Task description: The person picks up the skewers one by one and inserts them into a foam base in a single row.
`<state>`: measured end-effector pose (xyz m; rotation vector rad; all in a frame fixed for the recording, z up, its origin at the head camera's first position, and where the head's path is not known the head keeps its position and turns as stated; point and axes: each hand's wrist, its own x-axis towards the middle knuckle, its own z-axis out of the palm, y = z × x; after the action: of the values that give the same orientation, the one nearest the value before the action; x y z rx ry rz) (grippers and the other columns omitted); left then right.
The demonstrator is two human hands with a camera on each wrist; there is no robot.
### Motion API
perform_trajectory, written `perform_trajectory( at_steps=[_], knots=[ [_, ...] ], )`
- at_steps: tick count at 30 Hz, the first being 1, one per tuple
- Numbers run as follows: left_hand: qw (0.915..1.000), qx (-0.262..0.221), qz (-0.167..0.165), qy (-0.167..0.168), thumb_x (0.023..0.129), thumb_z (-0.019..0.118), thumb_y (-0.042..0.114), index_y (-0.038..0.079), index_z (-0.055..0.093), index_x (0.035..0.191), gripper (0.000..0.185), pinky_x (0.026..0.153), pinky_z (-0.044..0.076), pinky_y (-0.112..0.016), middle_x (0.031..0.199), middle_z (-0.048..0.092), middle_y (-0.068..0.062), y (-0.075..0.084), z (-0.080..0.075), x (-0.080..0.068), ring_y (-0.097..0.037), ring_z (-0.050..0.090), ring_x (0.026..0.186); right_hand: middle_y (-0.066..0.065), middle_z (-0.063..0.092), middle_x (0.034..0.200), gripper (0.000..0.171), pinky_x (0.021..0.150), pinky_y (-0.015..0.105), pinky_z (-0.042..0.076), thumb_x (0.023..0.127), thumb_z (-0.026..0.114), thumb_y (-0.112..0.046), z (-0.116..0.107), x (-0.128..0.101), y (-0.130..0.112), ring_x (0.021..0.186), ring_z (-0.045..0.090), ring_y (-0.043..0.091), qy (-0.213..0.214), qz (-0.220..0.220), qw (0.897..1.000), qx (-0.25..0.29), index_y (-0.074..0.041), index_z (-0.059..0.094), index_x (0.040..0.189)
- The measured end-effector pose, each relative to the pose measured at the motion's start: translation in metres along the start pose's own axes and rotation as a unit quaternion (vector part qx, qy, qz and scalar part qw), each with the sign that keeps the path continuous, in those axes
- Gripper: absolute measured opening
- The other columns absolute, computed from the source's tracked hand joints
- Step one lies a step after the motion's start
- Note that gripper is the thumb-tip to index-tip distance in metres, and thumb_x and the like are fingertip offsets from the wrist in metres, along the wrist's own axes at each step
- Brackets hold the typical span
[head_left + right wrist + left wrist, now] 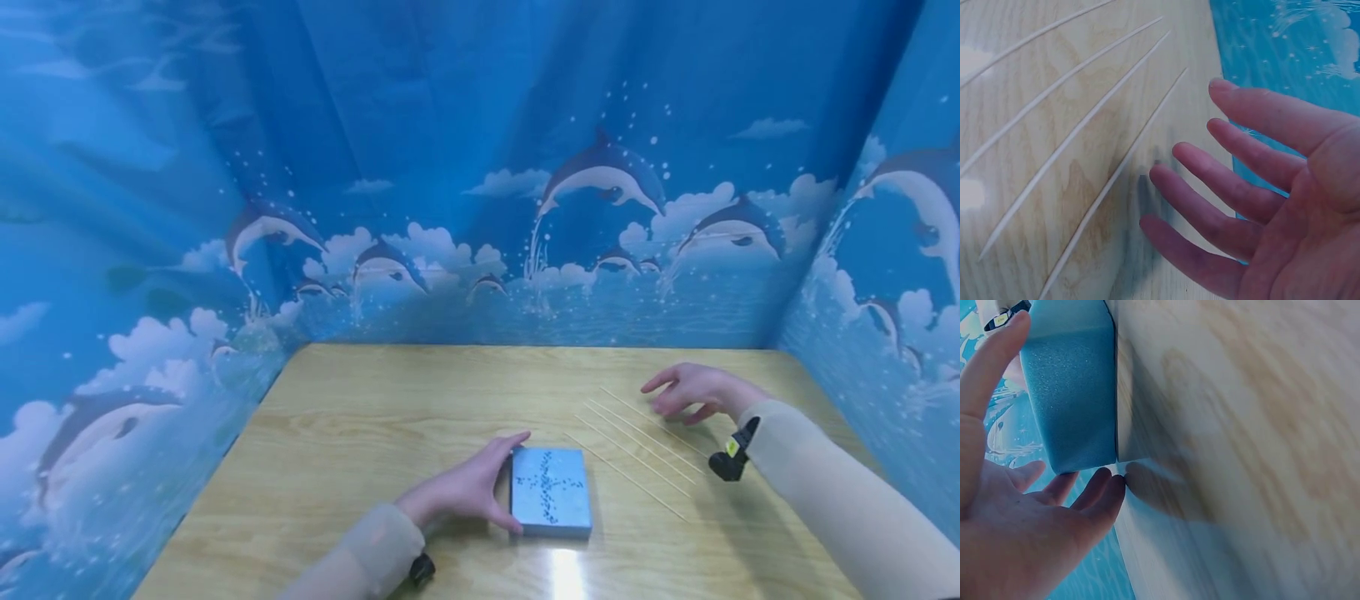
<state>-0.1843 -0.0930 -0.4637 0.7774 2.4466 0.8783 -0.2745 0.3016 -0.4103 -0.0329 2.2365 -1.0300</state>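
Left hand (468, 492) is resting against the left side of one blue foam block (550, 490), thumb at the block's near corner, forefinger reaching along its far edge. Left wrist view: fingers (1094, 487) are lying fairly straight under and beside the block (1072, 394), cupping it loosely rather than clamping it. The block is lying flat on the desk (360, 417), a dotted cross pattern on its top face, directly to the right of this hand.

Right hand (693, 390) is hovering spread and relaxed above the desk, holding nothing; right wrist view shows all fingers (1222, 187) extended and apart.

Thin wooden sticks (637, 454): four counted in the right wrist view (1079, 131), roughly parallel, lying flat. Their far ends are sitting just beside and below the right hand's fingertips; their long axes are running diagonally from that hand back toward the near right of the desk. The nearest stick is passing close to the block's right side without touching it.

Right hand is the nearer one to the sticks; left hand is separated from them by the block.
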Motion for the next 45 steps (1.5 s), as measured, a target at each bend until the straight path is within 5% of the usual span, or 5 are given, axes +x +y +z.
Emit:
perform_trajectory(
  at_steps=[9,27,45],
  knots=[
    [0.9997,0.005,-0.018,0.015,0.059,0.092,0.043,0.015,0.022,0.157,0.124,0.123,0.027,-0.046,0.160,0.031,-0.009,-0.006,-0.001,-0.004,-0.026,0.031,0.148,0.007,0.067,0.094,0.046,0.083,0.049,0.058,0.086,0.073,-0.014,0.011,0.011,-0.003,0.088,0.062,0.021,0.045,0.036,0.997,-0.054,0.002,0.061,0.128],
    [0.9989,-0.017,-0.039,0.017,0.061,0.092,0.041,0.017,0.029,0.154,0.115,0.123,0.027,-0.047,0.159,0.033,-0.005,-0.011,-0.003,-0.003,-0.024,0.032,0.147,0.007,0.061,0.083,0.019,0.060,0.032,0.056,0.075,0.078,-0.001,0.027,0.028,0.002,0.075,0.059,0.018,0.107,0.051,0.987,-0.110,-0.004,0.068,0.092],
    [0.9981,-0.037,-0.045,0.019,0.060,0.092,0.040,0.020,0.030,0.154,0.115,0.123,0.026,-0.049,0.160,0.032,-0.006,-0.013,-0.004,-0.001,-0.025,0.031,0.148,0.008,0.059,0.082,0.022,0.052,0.025,0.048,0.070,0.067,0.009,0.032,0.035,0.001,0.068,0.055,0.018,0.108,0.057,0.981,-0.149,-0.005,0.066,0.088]
  ],
)
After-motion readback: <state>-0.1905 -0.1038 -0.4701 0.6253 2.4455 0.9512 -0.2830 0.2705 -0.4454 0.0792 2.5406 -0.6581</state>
